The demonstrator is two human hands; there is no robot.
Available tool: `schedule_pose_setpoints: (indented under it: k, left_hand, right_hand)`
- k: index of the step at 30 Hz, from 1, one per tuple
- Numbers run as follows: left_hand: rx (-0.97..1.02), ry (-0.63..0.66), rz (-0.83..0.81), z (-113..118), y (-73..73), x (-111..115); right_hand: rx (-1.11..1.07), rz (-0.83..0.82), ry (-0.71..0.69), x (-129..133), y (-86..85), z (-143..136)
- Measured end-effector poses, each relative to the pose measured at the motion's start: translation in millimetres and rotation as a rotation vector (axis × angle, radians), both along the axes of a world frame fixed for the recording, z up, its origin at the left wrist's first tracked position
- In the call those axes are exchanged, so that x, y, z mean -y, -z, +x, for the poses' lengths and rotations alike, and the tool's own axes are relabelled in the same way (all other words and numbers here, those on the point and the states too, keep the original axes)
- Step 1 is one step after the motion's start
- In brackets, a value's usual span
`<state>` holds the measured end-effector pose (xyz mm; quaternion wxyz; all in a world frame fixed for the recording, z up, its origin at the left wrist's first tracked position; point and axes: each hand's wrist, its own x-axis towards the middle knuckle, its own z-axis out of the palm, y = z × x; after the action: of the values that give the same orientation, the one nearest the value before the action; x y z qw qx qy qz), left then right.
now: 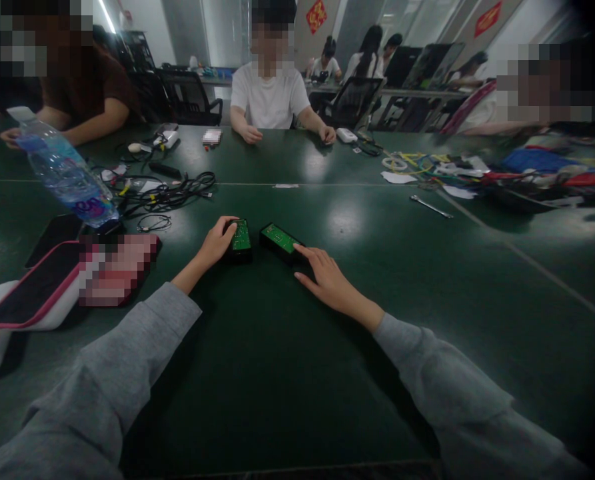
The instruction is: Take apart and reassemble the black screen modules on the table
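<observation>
Two small black cases, each with a green circuit board facing up, lie on the dark green table ahead of me. My left hand (218, 241) is curled round the left side of the left circuit board (240, 235), its fingertips on the top edge. To the right, angled away, lies the right circuit board (280, 239) in its black case. My right hand (327, 280) rests at the near right end of that case. Its index fingertip touches the corner, and the thumb is spread apart below.
At left stand a tilted water bottle (70, 170), a pink-edged phone (40, 283) and a pink case (122, 270). Black cables (177, 190) lie behind them. A wrench (431, 207) and a heap of coloured wires (457, 167) lie at right. People sit across the table (287, 373).
</observation>
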<state>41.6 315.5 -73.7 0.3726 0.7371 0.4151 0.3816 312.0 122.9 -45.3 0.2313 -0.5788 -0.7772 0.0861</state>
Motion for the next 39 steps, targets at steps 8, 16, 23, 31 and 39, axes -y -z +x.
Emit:
schedule_pose_setpoints:
  k: [8, 16, 23, 31, 39]
  left_hand:
    - [-0.002, 0.007, 0.025, 0.2, 0.8, -1.1]
    - [-0.006, -0.005, 0.0, 0.6, 1.0, -1.5]
    - [-0.012, 0.001, -0.001, 0.0, -2.2, 0.7]
    - [-0.011, -0.003, 0.005, 0.3, -1.3, 0.6]
    - [-0.022, -0.008, 0.005, 1.1, -2.7, 1.3]
  right_hand:
    - [0.014, -0.001, -0.001, -0.1, 0.3, 0.0]
    - [-0.017, 0.011, -0.016, 0.3, 1.1, 2.2]
    - [-0.031, 0.023, -0.018, -0.5, 2.1, 3.2]
    - [-0.027, 0.02, -0.014, -0.6, 3.1, 4.2]
    - [-0.034, 0.009, -0.011, -0.3, 3.2, 4.4]
